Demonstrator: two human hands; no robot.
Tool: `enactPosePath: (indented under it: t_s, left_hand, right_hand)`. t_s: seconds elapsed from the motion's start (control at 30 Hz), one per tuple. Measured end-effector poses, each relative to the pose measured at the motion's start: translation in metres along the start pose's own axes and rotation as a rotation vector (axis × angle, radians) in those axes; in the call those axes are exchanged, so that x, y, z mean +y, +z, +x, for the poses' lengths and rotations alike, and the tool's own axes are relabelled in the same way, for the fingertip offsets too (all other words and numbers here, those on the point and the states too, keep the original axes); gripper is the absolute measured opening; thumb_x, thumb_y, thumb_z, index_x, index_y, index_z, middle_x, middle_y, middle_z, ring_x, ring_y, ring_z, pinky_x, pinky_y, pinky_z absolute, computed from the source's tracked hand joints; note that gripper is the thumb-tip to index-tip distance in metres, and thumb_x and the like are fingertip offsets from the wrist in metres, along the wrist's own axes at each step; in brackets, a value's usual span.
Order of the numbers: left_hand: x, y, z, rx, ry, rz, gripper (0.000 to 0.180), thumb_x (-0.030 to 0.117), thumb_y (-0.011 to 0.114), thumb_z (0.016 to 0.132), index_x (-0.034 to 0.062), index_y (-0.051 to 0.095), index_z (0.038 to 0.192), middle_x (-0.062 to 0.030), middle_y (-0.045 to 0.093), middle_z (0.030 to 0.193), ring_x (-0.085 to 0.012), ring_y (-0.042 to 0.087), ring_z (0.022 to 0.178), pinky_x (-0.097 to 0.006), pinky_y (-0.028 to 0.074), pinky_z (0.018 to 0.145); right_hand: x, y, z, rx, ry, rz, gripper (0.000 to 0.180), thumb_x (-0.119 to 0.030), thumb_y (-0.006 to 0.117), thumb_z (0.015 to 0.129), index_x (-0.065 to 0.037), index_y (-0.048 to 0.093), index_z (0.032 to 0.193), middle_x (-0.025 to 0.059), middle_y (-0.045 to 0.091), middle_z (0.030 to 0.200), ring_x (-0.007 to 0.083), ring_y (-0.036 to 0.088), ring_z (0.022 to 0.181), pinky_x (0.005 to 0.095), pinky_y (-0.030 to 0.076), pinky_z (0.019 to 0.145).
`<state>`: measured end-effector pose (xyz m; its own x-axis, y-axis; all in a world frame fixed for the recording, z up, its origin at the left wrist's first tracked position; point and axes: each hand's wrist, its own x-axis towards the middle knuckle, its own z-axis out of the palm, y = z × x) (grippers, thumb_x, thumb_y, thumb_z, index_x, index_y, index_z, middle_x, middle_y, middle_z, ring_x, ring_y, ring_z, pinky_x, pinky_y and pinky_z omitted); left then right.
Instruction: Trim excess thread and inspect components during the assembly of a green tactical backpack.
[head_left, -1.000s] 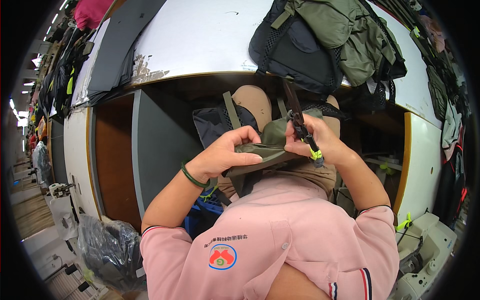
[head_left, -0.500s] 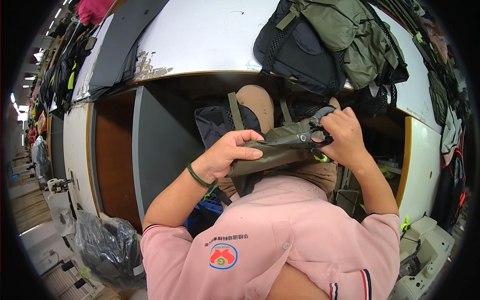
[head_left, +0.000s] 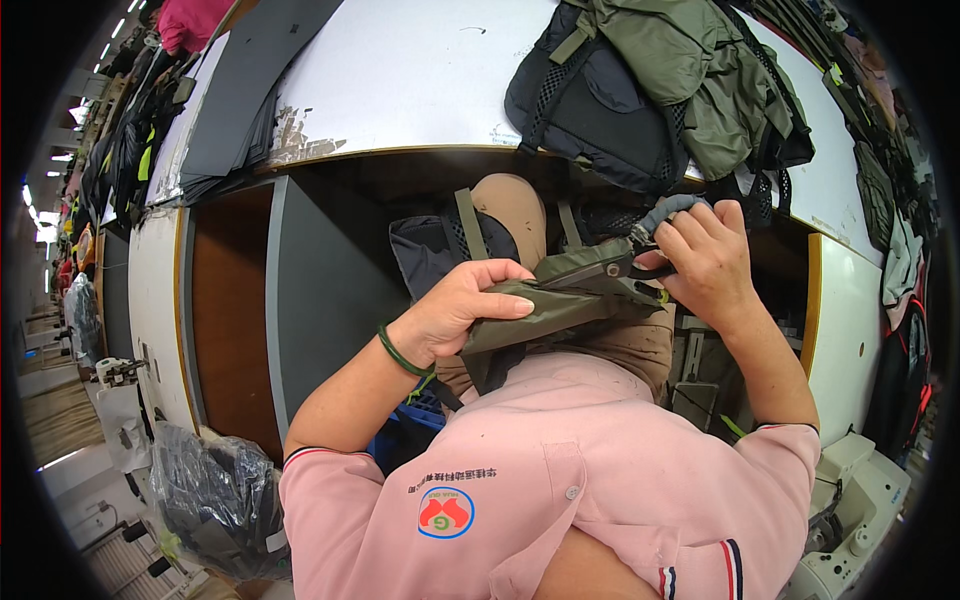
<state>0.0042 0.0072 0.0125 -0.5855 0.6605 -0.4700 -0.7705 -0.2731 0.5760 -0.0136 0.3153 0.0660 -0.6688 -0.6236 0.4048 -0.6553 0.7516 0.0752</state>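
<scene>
Across my lap lies an olive and black backpack point(head_left: 555, 312) with webbing straps. My left hand point(head_left: 462, 308), a green bangle at its wrist, is closed on the olive fabric, thumb on top. In my right hand point(head_left: 708, 262) is a pair of scissors point(head_left: 614, 269) with grey wrapping on one handle. The handles stand apart, with my fingers round them. Their blades point left along the olive fabric toward my left hand; the tips are hidden, so I cannot tell whether they touch a thread or the cloth.
A white worktable point(head_left: 400, 75) with a chipped edge spans the far side, bearing another olive and black backpack point(head_left: 640, 100) and dark grey sheets point(head_left: 235, 95). Open compartments lie below it. A sewing machine point(head_left: 855, 515) stands at right, a plastic-wrapped bundle point(head_left: 215, 495) at left.
My right hand has moved slightly right with the scissors, and their handles have spread wider. My left hand keeps its hold on the olive fabric, almost unmoved.
</scene>
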Motion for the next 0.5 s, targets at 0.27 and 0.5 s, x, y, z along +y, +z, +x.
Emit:
enactPosePath:
  t_s: [0.27, 0.5]
  left_hand:
    - [-0.0017, -0.0016, 0.0016, 0.004, 0.007, -0.009, 0.025, 0.001, 0.075, 0.085, 0.0006, 0.064, 0.107, -0.0061, 0.07, 0.1, -0.0102, 0.067, 0.086, -0.023, 0.055, 0.081]
    - [-0.0028, -0.0023, 0.0028, -0.006, 0.015, -0.006, 0.026, 0.001, 0.075, 0.085, 0.0003, 0.064, 0.108, -0.0065, 0.07, 0.1, -0.0105, 0.067, 0.087, -0.023, 0.055, 0.081]
  right_hand:
    - [-0.0014, 0.0012, 0.0016, -0.018, 0.004, -0.001, 0.027, -0.024, 0.079, 0.072, -0.013, 0.056, 0.078, -0.0012, 0.052, 0.074, 0.0174, 0.053, 0.074, 0.0361, 0.032, 0.07]
    - [-0.0068, 0.0052, 0.001, -0.014, 0.013, 0.008, 0.026, -0.024, 0.079, 0.072, -0.013, 0.056, 0.077, -0.0011, 0.052, 0.073, 0.0177, 0.053, 0.072, 0.0363, 0.033, 0.07]
